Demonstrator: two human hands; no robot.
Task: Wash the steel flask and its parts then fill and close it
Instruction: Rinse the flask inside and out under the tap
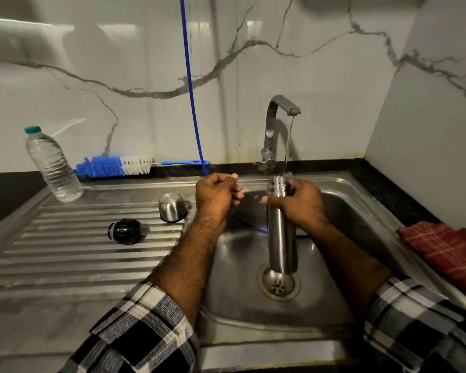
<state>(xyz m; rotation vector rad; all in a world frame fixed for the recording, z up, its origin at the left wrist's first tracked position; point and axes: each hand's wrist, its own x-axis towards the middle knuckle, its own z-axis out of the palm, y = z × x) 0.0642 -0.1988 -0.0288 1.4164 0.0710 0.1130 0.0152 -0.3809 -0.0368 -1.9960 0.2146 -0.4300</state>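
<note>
While water runs from the tap [279,114] onto its threaded mouth, the steel flask [280,227] stands upright over the sink [366,238] drain — the right hand [297,201] grips it near the top, fingers wrapped round the neck. The left hand [217,193] is curled into a fist, holding nothing that shows. On the ribbed surface [65,254] sit the steel cup [172,207] and black stopper [125,230] — well apart from the flask.
</note>
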